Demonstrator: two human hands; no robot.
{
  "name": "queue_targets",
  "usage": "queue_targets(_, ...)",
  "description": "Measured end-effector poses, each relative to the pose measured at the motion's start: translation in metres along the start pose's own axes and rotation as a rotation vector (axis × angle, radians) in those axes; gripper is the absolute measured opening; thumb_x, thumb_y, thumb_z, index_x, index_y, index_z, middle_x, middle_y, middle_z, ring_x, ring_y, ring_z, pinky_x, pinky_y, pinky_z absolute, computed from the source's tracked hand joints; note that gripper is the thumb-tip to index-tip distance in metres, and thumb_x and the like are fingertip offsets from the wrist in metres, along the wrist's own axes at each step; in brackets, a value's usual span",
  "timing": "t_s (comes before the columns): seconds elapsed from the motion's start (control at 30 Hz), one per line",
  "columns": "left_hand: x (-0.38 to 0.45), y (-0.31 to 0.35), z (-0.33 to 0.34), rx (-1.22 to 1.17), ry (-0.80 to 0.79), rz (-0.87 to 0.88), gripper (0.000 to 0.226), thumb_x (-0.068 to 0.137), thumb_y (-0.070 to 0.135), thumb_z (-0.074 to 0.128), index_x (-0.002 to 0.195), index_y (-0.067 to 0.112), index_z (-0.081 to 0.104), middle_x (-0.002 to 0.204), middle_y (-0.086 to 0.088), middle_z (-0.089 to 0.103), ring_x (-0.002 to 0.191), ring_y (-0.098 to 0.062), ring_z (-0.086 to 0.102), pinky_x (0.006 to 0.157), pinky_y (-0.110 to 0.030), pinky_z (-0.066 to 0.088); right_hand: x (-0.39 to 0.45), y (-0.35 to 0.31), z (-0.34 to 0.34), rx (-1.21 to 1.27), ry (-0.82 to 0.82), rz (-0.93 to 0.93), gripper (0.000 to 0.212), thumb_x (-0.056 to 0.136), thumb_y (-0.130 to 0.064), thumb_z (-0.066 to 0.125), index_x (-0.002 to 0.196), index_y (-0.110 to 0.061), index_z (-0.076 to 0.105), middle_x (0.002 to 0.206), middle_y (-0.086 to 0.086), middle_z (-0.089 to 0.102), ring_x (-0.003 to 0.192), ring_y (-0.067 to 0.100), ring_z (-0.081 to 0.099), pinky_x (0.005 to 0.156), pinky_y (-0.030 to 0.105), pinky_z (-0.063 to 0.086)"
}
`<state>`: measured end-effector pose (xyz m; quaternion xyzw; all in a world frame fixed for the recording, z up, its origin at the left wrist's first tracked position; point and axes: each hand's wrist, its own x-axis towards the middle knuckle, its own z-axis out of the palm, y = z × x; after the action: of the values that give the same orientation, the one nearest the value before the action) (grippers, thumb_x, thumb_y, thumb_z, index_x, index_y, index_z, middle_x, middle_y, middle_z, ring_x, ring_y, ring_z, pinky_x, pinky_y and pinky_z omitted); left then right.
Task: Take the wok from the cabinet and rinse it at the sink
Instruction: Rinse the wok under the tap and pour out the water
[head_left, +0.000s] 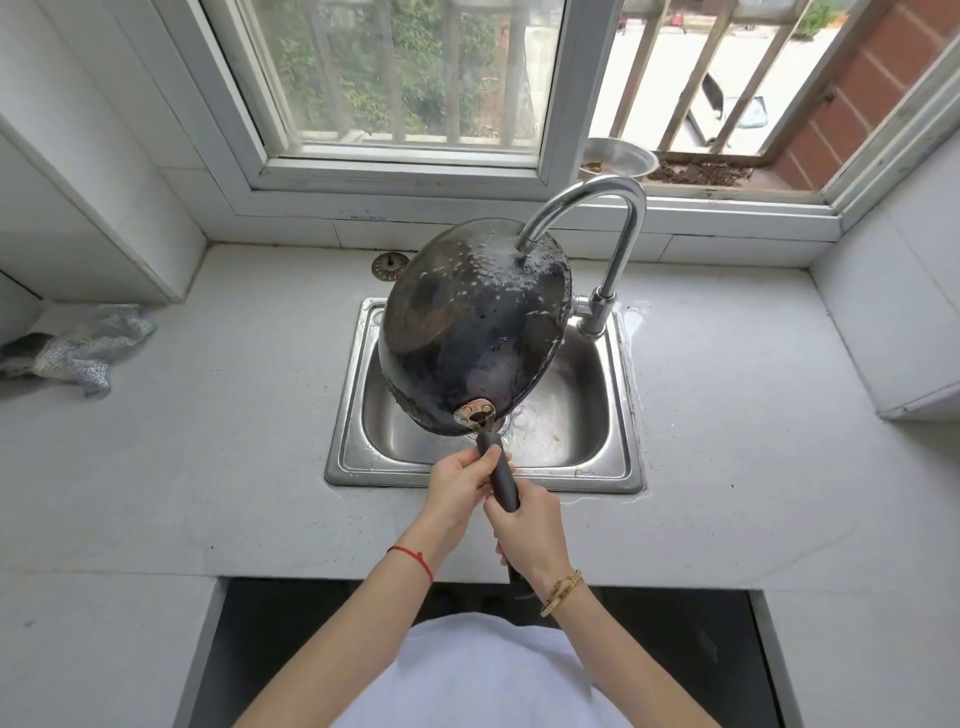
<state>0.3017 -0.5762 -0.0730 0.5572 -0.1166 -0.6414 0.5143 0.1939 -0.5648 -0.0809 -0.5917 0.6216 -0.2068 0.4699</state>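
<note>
**Wok held bottom-up under running faucet**

Both hands grip the wok's handle (500, 470), over the front rim of the sink (618, 467). Left hand (457, 491) is wrapped around the handle higher up, nearer the pan; right hand (527, 527) clenches it lower down, toward the person. Red string on the left wrist, gold bracelet on the right.

The wok (467, 332) is tilted up and turned so its blackened outer bottom faces the camera, handle rivet plate at the low end. It hangs above the sink basin, covering the back left part of it. The far rim sits right under the faucet (605, 228) spout; water hits the wok's upper side and beads run down the dark surface. Cannot tell if the spout touches the wok.

Sink strainer plug (387, 266) lies on the counter (753, 415) just behind the sink's back left corner. Crumpled gray cloth (78, 345) is on the counter well left of the sink. Metal bowl (618, 161) stands on the window ledge behind the faucet. Wet patch on the counter right of the faucet base.
</note>
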Motion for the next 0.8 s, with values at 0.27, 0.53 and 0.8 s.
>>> queue_targets(0.27, -0.0014, -0.0003, 0.0009, -0.014, -0.002, -0.007, 0.011, 0.094, 0.017, 0.062, 0.101, 0.011, 0.069, 0.101, -0.008, 0.074, 0.097, -0.018, 0.071, 0.075, -0.023, 0.058, 0.0002, 0.0006, -0.0001, -0.004, -0.002, -0.004, 0.016, 0.09, -0.02, 0.062, 0.074, -0.018, 0.06, 0.056, 0.004, 0.058, 0.04, 0.016, 0.061, 0.038, 0.027, 0.053)
queue_targets(0.53, -0.0023, 0.0, 0.0001, -0.016, 0.002, -0.022, 0.011, 0.095, 0.016, 0.061, 0.101, 0.01, 0.068, 0.1, -0.008, 0.074, 0.096, -0.018, 0.07, 0.075, -0.023, 0.058, 0.0001, 0.001, -0.0003, -0.02, 0.005, -0.026, 0.017, 0.09, -0.022, 0.06, 0.075, -0.016, 0.061, 0.056, 0.003, 0.059, 0.039, 0.018, 0.061, 0.036, 0.029, 0.052)
queue_targets(0.8, -0.0007, -0.0002, -0.0012, -0.034, -0.004, -0.033, 0.029, 0.095, 0.015, 0.06, 0.118, -0.002, 0.063, 0.102, -0.012, 0.071, 0.096, -0.022, 0.068, 0.072, -0.022, 0.057, 0.0001, 0.0017, 0.0018, -0.036, 0.013, -0.03, 0.018, 0.087, -0.022, 0.059, 0.072, -0.012, 0.061, 0.054, 0.002, 0.058, 0.04, 0.019, 0.061, 0.04, 0.04, 0.054)
